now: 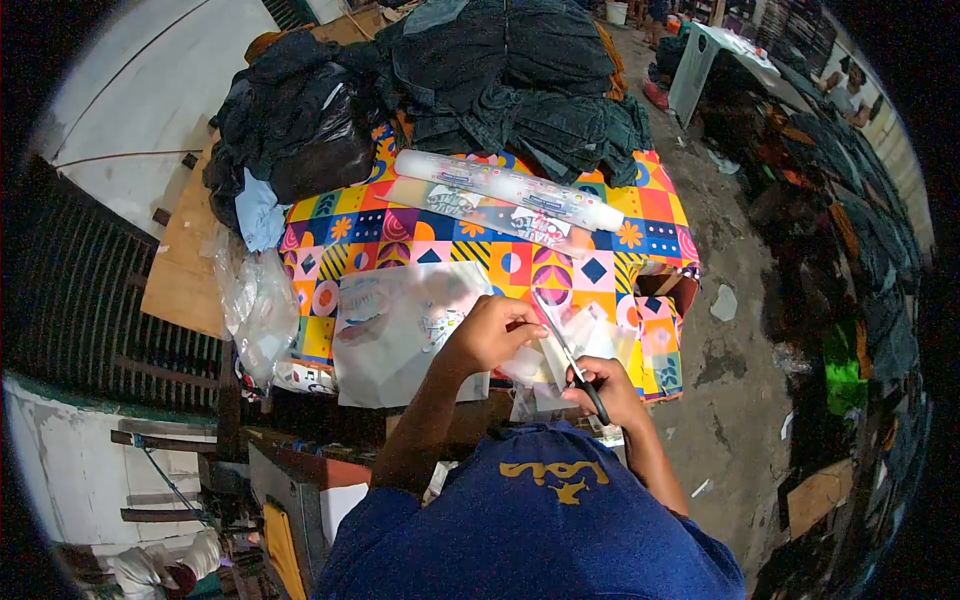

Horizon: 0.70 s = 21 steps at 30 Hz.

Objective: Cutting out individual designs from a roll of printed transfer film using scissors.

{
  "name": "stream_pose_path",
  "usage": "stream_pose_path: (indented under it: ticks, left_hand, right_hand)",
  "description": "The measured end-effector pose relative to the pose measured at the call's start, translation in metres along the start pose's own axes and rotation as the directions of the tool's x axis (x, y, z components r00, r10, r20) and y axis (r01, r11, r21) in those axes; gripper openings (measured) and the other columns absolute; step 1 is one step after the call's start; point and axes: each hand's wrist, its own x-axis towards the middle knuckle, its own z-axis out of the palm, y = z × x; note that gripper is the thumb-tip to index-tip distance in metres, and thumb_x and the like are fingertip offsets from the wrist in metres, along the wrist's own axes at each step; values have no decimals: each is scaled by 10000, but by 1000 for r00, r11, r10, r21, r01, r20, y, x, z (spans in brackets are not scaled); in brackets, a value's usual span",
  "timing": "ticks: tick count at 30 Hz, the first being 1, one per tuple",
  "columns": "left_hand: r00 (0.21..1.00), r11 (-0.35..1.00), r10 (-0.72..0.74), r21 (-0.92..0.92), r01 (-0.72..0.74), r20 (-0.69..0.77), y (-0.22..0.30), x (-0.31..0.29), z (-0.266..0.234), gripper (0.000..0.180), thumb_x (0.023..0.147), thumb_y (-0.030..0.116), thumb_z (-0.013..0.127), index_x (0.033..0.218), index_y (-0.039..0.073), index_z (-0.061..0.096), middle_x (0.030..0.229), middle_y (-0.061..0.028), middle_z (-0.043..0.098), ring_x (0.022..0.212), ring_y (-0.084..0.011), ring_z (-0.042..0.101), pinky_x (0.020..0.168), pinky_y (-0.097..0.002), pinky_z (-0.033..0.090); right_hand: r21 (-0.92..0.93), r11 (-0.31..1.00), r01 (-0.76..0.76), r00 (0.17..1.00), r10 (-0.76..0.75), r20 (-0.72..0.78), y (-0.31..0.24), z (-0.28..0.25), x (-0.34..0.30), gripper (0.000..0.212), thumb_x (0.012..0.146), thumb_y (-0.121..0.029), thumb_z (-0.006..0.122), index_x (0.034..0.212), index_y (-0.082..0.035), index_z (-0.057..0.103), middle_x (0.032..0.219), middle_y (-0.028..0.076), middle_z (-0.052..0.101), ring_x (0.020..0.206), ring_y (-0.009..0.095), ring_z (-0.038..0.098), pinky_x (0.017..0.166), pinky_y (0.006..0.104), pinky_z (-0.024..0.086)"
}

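Right of the translucent sheet, the scissors, apparently light and stiff, best held by the handles, sit clamped in the right hand's grip; what the left hand pinches cannot be told.

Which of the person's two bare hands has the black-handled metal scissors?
The right hand: its fingers are around the black handles of the metal scissors. The left hand is off the handles, its fingertips beside the blades.
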Motion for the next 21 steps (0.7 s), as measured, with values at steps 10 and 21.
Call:
stream_pose_path:
  ticks: [10,21]
  left_hand:
    - [896,894,-402,-293,340,-188,-217,-43,-1,134,835,61,511,793,-31,599,657,-44,584,482,-88,491,414,-240,409]
    - [614,901,-409,-192,389,-675,-270,-57,-18,147,790,113,597,797,-18,663,642,-72,635,450,-117,538,395,-259,435]
  right_hand:
    - [157,967,-202,962,226,-151,35,-16,-21,186,774,-171,689,793,-30,569,551,-16,509,446,52,471,399,201,369]
    - [135,951,-278,914,305,-268,56,-12,-58,174,797,-165,676,769,-31,569,519,-17,482,422,63,452,385,219,345]
